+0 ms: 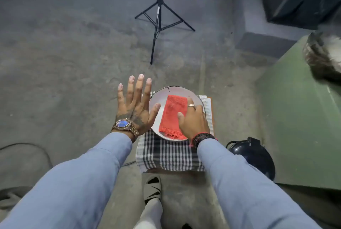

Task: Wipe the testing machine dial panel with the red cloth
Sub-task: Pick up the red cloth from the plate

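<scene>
A folded red cloth (pixel 171 116) with a fringed near end lies on a white plate (pixel 159 99). My right hand (pixel 193 119) rests on the cloth's right side, thumb on top and fingers curled over its right edge; I cannot tell whether it grips the cloth. My left hand (pixel 135 105) hovers to the left of the plate, fingers spread, holding nothing. The green testing machine (pixel 295 118) stands at the right; its dial panel is not in view.
The plate sits on a black-and-white checked cloth (pixel 169 153) over a low stand. A black tripod (pixel 158 18) stands on the concrete floor ahead. A black round object (pixel 256 154) lies beside the machine. My sandalled foot (pixel 152 187) is below the stand.
</scene>
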